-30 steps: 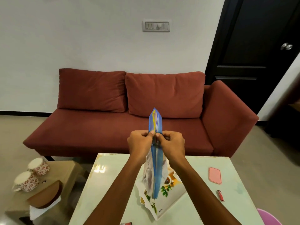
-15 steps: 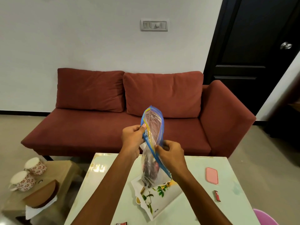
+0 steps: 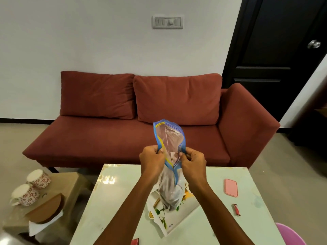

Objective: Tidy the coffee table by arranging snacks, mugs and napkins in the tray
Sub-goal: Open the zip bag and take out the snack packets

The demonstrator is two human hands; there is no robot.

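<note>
1. While the left hand [image 3: 151, 159] and right hand [image 3: 193, 160] each pinch one lip of the zip bag [image 3: 169, 137], it hangs over the tray [image 3: 177, 221].
2. Thin, light, slippery film; probably best held by its stiffer zip strip.

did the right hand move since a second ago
Yes. The right hand has shifted right, toward the pink case and away from the left hand, pulling the zip bag open.

The tray [image 3: 178, 225] lies on the coffee table [image 3: 115, 209] before the sofa [image 3: 123, 138], mugs [image 3: 38, 179] on a stool [image 3: 70, 184] to its left.
</note>
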